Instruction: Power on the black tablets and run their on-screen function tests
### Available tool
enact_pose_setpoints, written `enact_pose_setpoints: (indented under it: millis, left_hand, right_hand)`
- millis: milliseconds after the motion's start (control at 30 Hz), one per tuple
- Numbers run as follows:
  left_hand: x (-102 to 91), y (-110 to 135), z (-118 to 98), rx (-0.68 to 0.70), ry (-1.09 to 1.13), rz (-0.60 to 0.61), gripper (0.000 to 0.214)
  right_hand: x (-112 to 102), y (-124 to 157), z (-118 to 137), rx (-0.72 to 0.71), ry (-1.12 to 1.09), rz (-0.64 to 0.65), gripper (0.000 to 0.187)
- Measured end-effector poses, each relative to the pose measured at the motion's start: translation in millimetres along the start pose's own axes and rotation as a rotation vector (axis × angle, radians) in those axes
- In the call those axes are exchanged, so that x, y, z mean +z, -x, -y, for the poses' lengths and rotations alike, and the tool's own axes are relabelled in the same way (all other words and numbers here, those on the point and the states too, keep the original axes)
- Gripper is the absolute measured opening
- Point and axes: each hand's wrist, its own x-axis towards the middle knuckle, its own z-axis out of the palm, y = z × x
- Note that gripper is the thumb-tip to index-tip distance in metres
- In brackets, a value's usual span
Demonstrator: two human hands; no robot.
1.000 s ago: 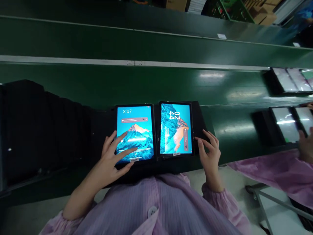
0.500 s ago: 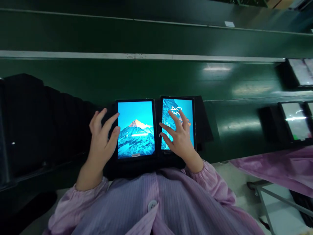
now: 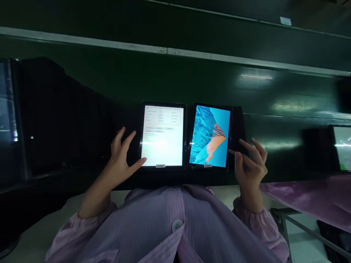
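Note:
Two lit tablets lie side by side in front of me. The left tablet [image 3: 163, 138] shows a white page with rows of small text and buttons. On the right tablet [image 3: 210, 135] is a blue picture of a mountain with an orange slope. My left hand [image 3: 119, 157] is open at the left tablet's side, its thumb tip over the lower left corner of the screen. Beside the right tablet's right edge my right hand [image 3: 251, 166] is open, fingers apart and slightly bent, one fingertip close to that edge. Neither hand holds anything.
Dark upright shapes in a row [image 3: 68, 120] stand on the green bench [image 3: 123, 76] at left. Another lit tablet [image 3: 342, 146] is at the far right. A pale metal rail [image 3: 189, 53] crosses behind. A pink sleeve [image 3: 307, 201] and a trolley [image 3: 304, 233] are at lower right.
The left screen went from a mountain picture to a white text page. The right screen lost its clock and shows another mountain view. My right hand moved off its screen to the right.

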Motion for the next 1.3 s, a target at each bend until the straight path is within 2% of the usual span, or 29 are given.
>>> enact_pose_setpoints:
  millis: [200, 300, 433, 533, 600, 700, 800, 867, 933, 1033, 1133, 1300]
  left_hand:
    - [8.7, 11, -6, 0.026, -0.021, 0.163, 0.101]
    - [11.7, 12, -9, 0.005, -0.028, 0.178, 0.108]
    - [11.7, 11, -13, -0.014, -0.022, 0.183, 0.109]
    - [12.6, 7, -18, -0.056, -0.017, 0.193, 0.106]
    - [14.6, 2, -20, -0.119, -0.001, 0.158, 0.103]
    - [16.3, -8, -24, -0.18, 0.057, -0.002, 0.096]
    - [12.2, -17, -26, -0.164, 0.121, -0.117, 0.084]
    - [6.9, -19, -26, -0.152, 0.135, -0.11, 0.08]
    - [1.8, -19, -25, -0.144, 0.133, -0.071, 0.082]
    - [-2.6, -13, -21, -0.142, 0.116, 0.004, 0.084]
    - [-4.6, -7, -15, -0.144, 0.097, 0.029, 0.086]
    - [-11.4, -2, -9, -0.139, 0.059, 0.053, 0.093]
  right_hand:
    - [3, 20, 32, -0.122, -0.141, 0.13, 0.026]
    - [7, 24, 44, -0.13, -0.18, 0.178, 0.026]
    - [13, 22, 52, -0.149, -0.196, 0.174, 0.027]
    - [13, 20, 53, -0.176, -0.192, 0.178, 0.029]
    - [13, 20, 53, -0.183, -0.201, 0.188, 0.029]
    - [12, 22, 51, -0.205, -0.225, 0.206, 0.03]
    - [16, 26, 46, -0.18, -0.202, 0.244, 0.03]
    - [20, 29, 40, -0.105, -0.153, 0.221, 0.027]
    - [23, 31, 33, -0.036, -0.104, 0.147, 0.024]
    - [21, 31, 25, -0.01, -0.077, 0.059, 0.026]
    - [17, 31, 26, -0.037, -0.09, 0.069, 0.026]
    - [16, 31, 43, -0.097, -0.151, 0.125, 0.022]
